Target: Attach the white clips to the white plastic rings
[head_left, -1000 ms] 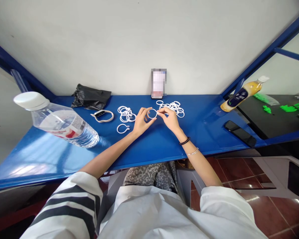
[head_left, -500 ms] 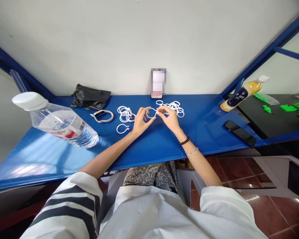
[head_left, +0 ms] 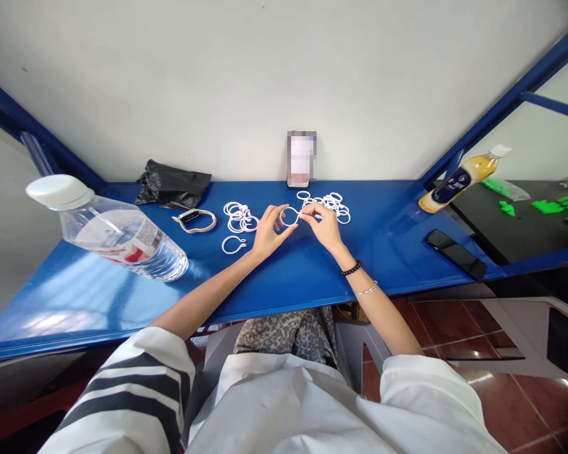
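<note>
Two hands on one thin white plastic-looking ring [head_left: 288, 226]

And there's the ring, held between both hands over the glossy blue bench [head_left: 284, 277]! The left hand [head_left: 267, 232] curves its fingers and thumb around one side; the right hand [head_left: 325, 227] pinches the opposite edge, thumb against fingers. A heap of white rings [head_left: 240, 219] lies just beside the left hand; a single open white ring [head_left: 233, 253] sits nearer the person.

Head-worn view, forward and down
</note>
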`<state>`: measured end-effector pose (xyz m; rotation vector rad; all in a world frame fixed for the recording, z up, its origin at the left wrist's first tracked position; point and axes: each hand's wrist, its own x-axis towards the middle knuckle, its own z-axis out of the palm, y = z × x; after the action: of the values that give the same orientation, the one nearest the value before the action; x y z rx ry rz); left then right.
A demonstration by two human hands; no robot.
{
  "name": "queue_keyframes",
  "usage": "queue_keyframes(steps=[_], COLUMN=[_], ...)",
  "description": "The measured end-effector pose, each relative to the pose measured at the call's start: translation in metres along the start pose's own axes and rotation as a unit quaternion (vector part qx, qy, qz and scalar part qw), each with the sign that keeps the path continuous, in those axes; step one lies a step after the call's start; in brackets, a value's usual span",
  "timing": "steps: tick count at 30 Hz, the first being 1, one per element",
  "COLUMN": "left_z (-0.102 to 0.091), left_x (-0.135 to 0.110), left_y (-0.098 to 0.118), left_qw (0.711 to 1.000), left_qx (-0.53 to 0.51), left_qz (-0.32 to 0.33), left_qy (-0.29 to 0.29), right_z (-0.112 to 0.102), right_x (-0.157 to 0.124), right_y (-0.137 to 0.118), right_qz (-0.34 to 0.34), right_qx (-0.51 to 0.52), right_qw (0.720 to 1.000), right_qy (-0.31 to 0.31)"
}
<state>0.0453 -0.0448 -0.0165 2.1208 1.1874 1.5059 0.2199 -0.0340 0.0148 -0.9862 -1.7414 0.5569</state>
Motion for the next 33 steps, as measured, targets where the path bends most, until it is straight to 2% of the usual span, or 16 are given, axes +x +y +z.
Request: queue_keyframes(steps=[18,27,33], left_z=[-0.0015,-0.0024,-0.0013], left_x=[0.0000,0.0011,0.0011], left_y=[0.0016,0.0035,0.0031], left_qw=[1.000,1.000,0.999], left_qx=[0.006,0.015,0.021], left_qz=[0.005,-0.001,-0.012], left_qy=[-0.008,-0.003,0.024], right_z=[-0.0012,0.0006,0.0030], right_x=[-0.0005,-0.0013,-0.0023], right_y=[-0.0033,-0.0022,0.0015], right_qz=[-0.015,0.003,0.043], right_qx=[0.000,-0.005,0.025], right_qw=[1.000,1.000,0.997], right_qy=[-0.009,-0.003,-0.051])
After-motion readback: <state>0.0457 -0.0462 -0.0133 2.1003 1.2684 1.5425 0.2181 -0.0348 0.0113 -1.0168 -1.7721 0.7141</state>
